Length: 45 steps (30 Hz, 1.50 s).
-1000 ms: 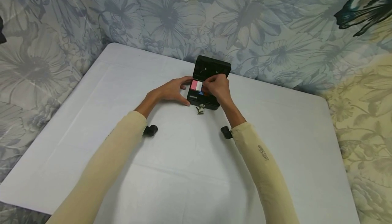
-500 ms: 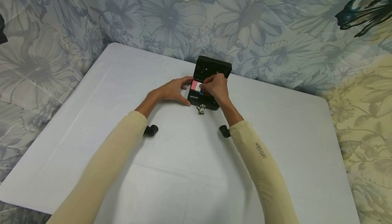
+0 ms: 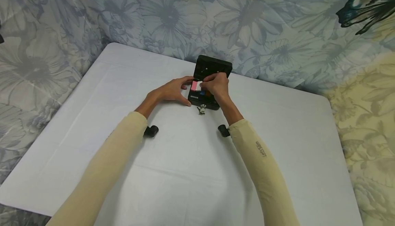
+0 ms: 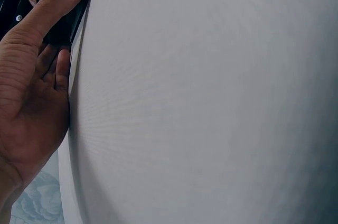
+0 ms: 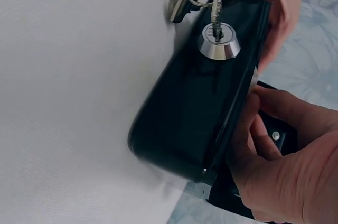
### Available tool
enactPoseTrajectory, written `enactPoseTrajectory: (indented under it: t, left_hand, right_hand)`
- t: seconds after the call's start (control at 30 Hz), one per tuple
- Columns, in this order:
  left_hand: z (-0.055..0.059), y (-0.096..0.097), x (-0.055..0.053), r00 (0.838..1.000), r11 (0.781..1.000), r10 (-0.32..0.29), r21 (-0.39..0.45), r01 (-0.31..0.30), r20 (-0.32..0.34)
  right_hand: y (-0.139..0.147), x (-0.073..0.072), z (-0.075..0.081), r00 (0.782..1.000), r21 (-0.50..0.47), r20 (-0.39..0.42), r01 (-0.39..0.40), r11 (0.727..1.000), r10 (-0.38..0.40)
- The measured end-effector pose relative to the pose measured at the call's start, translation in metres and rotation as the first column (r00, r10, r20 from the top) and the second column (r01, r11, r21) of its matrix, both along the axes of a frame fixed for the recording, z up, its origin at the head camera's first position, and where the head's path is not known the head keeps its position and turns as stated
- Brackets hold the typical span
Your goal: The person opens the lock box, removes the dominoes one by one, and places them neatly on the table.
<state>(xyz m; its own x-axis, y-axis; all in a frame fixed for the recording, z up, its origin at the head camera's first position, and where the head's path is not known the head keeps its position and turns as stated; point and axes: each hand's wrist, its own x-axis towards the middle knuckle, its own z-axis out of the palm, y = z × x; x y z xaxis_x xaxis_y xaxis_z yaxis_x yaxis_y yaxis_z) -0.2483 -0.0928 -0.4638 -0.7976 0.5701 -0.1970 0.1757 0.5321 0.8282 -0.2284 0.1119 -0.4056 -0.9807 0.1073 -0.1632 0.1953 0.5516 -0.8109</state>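
Note:
A black metal lockbox [image 3: 203, 103] stands at the table's back edge with its lid [image 3: 213, 66] raised. My left hand [image 3: 171, 91] holds its left side, thumb at the near corner and fingers at the far corner. My right hand [image 3: 217, 85] reaches inside, its curled fingers pinching a small white block [image 3: 199, 86]; the fingers partly hide it. Beside that lies a pink block [image 3: 194, 85]. Something blue [image 3: 202, 92] and something orange [image 3: 208, 93] show under the right hand. In the right wrist view a key sits in the silver lock [image 5: 219, 44], with a ring and second key hanging.
The box stands on a white-covered table [image 3: 172, 171]. Behind it hangs floral fabric [image 3: 172, 16], close to the raised lid. A black wrist mount [image 3: 151, 131] shows at the left sleeve and another mount [image 3: 223, 130] at the right.
My right hand has shifted slightly left within the box, its fingertips coming onto the white block. My left hand and the box stay in place.

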Motion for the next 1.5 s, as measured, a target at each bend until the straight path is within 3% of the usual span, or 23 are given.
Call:
enactPoseTrajectory:
  t: [0.27,1.03,1.5]
  left_hand:
    - [0.000,0.001,0.000,1.000,1.000,-0.005,-0.001,0.005,0.000]
    - [0.000,0.000,-0.002,1.000,1.000,0.001,-0.021,-0.001,-0.013]
    - [0.001,0.001,-0.001,1.000,1.000,0.004,-0.026,-0.004,-0.013]
  right_hand:
    - [0.001,0.000,0.001,1.000,-0.016,0.000,0.021,1.000,-0.021]
    - [0.024,0.010,0.017,0.997,-0.260,0.059,0.063,0.964,-0.050]
    - [0.056,0.021,0.023,0.996,-0.253,0.060,0.081,0.964,-0.068]
